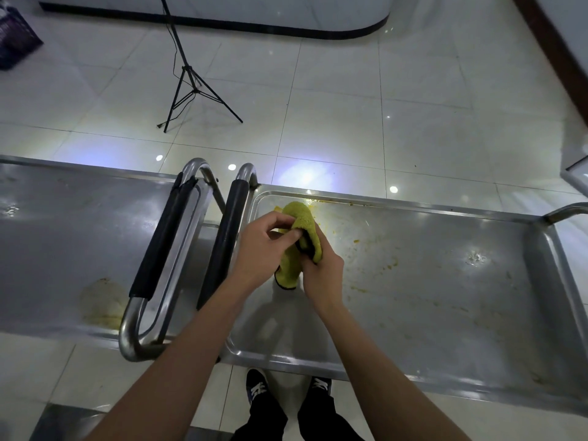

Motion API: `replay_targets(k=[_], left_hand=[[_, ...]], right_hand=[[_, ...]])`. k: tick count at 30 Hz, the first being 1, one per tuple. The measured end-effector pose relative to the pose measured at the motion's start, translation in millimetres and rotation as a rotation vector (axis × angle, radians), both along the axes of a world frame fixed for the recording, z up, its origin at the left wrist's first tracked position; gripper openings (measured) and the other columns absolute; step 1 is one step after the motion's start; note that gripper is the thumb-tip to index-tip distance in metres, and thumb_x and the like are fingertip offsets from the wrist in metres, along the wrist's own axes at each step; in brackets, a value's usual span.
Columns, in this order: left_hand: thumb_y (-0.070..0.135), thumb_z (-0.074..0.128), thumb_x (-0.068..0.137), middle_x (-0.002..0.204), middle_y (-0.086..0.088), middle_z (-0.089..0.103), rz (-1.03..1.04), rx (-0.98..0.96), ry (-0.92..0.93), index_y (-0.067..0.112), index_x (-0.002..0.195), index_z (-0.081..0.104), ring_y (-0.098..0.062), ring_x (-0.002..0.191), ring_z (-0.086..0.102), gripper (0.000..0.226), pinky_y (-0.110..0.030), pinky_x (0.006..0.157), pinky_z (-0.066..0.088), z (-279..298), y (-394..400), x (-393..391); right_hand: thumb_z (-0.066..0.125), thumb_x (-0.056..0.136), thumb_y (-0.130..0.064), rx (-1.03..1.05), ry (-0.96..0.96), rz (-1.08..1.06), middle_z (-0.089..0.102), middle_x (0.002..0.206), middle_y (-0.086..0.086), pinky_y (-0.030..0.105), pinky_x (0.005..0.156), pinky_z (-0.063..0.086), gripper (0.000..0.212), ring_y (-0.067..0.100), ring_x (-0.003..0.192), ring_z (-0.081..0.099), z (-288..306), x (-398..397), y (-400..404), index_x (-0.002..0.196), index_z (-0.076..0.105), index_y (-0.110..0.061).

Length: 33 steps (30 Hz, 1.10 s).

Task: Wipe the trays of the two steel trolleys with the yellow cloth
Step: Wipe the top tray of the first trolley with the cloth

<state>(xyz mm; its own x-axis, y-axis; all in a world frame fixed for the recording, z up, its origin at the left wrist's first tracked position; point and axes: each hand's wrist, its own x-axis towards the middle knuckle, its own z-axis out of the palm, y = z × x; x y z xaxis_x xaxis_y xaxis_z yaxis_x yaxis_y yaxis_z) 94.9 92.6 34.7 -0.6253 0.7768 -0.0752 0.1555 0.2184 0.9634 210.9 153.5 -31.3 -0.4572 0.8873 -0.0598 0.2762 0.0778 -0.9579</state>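
Note:
Both hands hold the yellow cloth (298,218) with a black edge above the left end of the right steel trolley's tray (445,281). My left hand (265,246) pinches the cloth's upper fold with curled fingers. My right hand (321,275) grips the cloth's lower part from the right. Yellow-orange smears and crumbs dot the right tray, thickest near its far left corner. The left steel trolley's tray (63,243) lies to the left and carries a dried yellowish stain (101,300) near its front.
Two steel push handles with black grips (165,249) (226,243) stand between the trays. A black tripod (191,87) stands on the white tiled floor beyond. A dark bag (14,36) sits far left. My shoes (286,386) show below the tray.

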Motion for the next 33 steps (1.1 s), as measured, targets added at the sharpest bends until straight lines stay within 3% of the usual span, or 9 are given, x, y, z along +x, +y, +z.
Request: replay_targets(k=[2,5,7,10,18,23,28,30,33], left_hand=[[0.020,0.071,0.090,0.095,0.017,0.072,-0.002,-0.020,0.069,0.031,0.096,0.073,-0.005,0.091,0.069,0.013,-0.027,0.080,0.057,-7.5,-5.2,0.0],[0.025,0.067,0.092,0.097,0.025,0.069,0.032,-0.032,0.263,0.037,0.097,0.068,0.000,0.094,0.066,0.013,-0.022,0.075,0.054,-16.5,-12.8,-4.2],[0.029,0.064,0.094,0.107,0.022,0.068,0.029,-0.093,0.440,0.032,0.110,0.068,-0.002,0.103,0.061,0.017,-0.029,0.089,0.053,-22.4,-13.3,-13.3],[0.033,0.062,0.095,0.125,0.009,0.064,-0.071,-0.276,0.577,0.026,0.125,0.063,-0.010,0.121,0.052,0.031,-0.033,0.104,0.043,-33.1,-11.2,-28.3],[0.035,0.058,0.098,0.141,0.005,0.055,-0.189,-0.476,0.561,0.024,0.137,0.054,-0.017,0.132,0.046,0.041,-0.038,0.107,0.042,-59.4,-1.6,-37.7],[0.032,0.060,0.096,0.144,-0.004,0.054,-0.195,-0.551,0.515,0.016,0.142,0.052,-0.025,0.134,0.046,0.049,-0.043,0.108,0.041,-77.9,4.7,-40.1],[0.032,0.061,0.094,0.145,-0.005,0.053,-0.169,-0.622,0.465,0.016,0.145,0.048,-0.028,0.131,0.048,0.055,-0.047,0.103,0.046,-93.9,14.3,-42.1],[0.032,0.060,0.093,0.141,-0.007,0.053,-0.169,-0.645,0.466,0.015,0.144,0.047,-0.030,0.127,0.050,0.056,-0.049,0.100,0.048,-99.8,16.8,-42.2],[0.033,0.060,0.093,0.141,-0.010,0.050,-0.148,-0.682,0.502,0.012,0.144,0.043,-0.030,0.133,0.042,0.058,-0.046,0.108,0.041,-110.5,16.7,-43.1]], right_hand=[[0.052,0.086,0.000,-0.017,-0.023,-0.020,0.067,0.087,-0.033,0.005,0.068,0.048,0.066,-0.005,0.082,0.065,-4.0,1.6,0.3,0.136,0.053,-0.042],[0.052,0.087,0.002,-0.032,-0.070,-0.039,0.071,0.093,-0.020,0.005,0.070,0.048,0.064,-0.002,0.085,0.066,-6.4,3.5,5.3,0.138,0.056,-0.037],[0.054,0.090,-0.004,-0.026,-0.081,-0.060,0.072,0.100,-0.012,0.001,0.070,0.045,0.056,-0.009,0.087,0.063,-6.7,1.7,12.7,0.136,0.057,-0.034],[0.059,0.092,-0.011,0.004,-0.076,-0.070,0.069,0.099,-0.018,-0.001,0.072,0.042,0.047,-0.016,0.088,0.059,-6.3,-6.1,21.2,0.134,0.060,-0.033],[0.058,0.086,-0.012,0.087,-0.101,-0.017,0.064,0.089,-0.038,0.002,0.069,0.043,0.053,-0.009,0.085,0.062,-5.2,-30.4,55.2,0.120,0.056,-0.051],[0.060,0.085,-0.001,0.156,-0.097,0.038,0.069,0.115,-0.016,0.023,0.090,0.052,0.058,0.003,0.102,0.063,-13.5,-43.5,81.6,0.132,0.060,-0.034],[0.053,0.075,0.009,0.277,-0.152,0.115,0.065,0.128,-0.004,0.037,0.097,0.050,0.069,0.017,0.112,0.060,-24.8,-58.1,106.6,0.137,0.058,-0.023],[0.051,0.074,0.010,0.302,-0.173,0.124,0.062,0.133,-0.001,0.040,0.101,0.047,0.072,0.021,0.119,0.057,-31.8,-64.0,114.0,0.138,0.057,-0.021],[0.052,0.075,0.014,0.348,-0.221,0.148,0.053,0.144,0.004,0.036,0.113,0.037,0.075,0.024,0.132,0.046,-46.0,-75.5,121.5,0.142,0.053,-0.020]])
